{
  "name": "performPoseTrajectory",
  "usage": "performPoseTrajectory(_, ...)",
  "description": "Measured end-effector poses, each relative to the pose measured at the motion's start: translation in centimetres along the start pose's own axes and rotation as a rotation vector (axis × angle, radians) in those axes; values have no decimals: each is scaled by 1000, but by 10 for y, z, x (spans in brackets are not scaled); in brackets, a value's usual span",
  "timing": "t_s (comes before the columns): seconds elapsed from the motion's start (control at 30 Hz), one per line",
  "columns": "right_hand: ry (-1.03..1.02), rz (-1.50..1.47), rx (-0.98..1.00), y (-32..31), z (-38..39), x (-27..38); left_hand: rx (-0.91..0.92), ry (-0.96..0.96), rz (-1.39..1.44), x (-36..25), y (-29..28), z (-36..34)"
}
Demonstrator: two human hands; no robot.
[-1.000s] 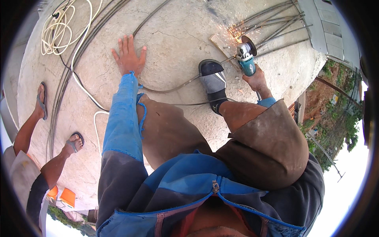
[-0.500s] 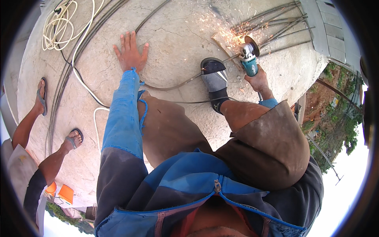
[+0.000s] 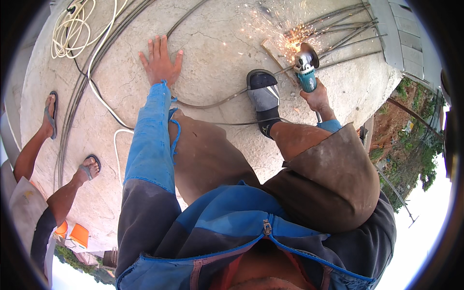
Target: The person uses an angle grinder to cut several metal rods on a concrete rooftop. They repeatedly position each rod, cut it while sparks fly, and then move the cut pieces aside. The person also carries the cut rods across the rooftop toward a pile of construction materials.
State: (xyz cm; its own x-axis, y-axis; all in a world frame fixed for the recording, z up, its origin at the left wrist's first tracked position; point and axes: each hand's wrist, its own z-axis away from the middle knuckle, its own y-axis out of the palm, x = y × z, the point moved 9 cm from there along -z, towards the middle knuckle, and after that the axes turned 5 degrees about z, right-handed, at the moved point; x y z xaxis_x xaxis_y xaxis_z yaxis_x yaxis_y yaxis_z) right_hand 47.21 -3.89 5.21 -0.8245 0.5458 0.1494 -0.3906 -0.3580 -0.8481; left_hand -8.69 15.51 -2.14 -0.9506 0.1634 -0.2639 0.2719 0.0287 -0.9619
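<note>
Site: outdoors, on a pale, cracked concrete floor (image 3: pixel 208 63). At the far right, grey flat panels (image 3: pixel 406 36) border it; beyond the right edge lies a red-earth slope with green plants (image 3: pixel 411 128).

Right hand (image 3: pixel 317 96): grip wrapped around the rear body of a teal-and-silver angle grinder (image 3: pixel 306 79). The grinder is at the right of the scene, beyond the person's foot in a black-and-grey slipper (image 3: pixel 264 94), with its dark round disc (image 3: pixel 313 55) at the far end. Orange sparks (image 3: pixel 295 36) spray from beside the disc, mostly to the far side and left; the exact cutting contact is hidden by them.

Left hand (image 3: pixel 162 63): palm down on the concrete, grip spread, fingers pointing away, holding nothing.

Nearby: thin dark metal rods (image 3: pixel 355 33) fan out at far right; a narrow tan strip (image 3: pixel 274 55) lies between slipper and grinder. Far left: a loosely coiled cream cable (image 3: pixel 55 48). Left edge: another person's feet in grey flip-flops (image 3: pixel 88 168), well apart from both hands.
</note>
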Motion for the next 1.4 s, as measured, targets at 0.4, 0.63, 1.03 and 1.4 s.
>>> performPoseTrajectory(0.4,-1,-13,3,1,0,0,20,-10,10,0,0,-1)
performPoseTrajectory(0.63,7,6,10,0,1,2,7,-10,30,1,-1,-1)
performPoseTrajectory(1.03,9,-9,7,-3,3,4,17,-9,10,1,1,-1)
performPoseTrajectory(1.4,11,5,8,-4,4,6,-21,15,15,2,2,0)
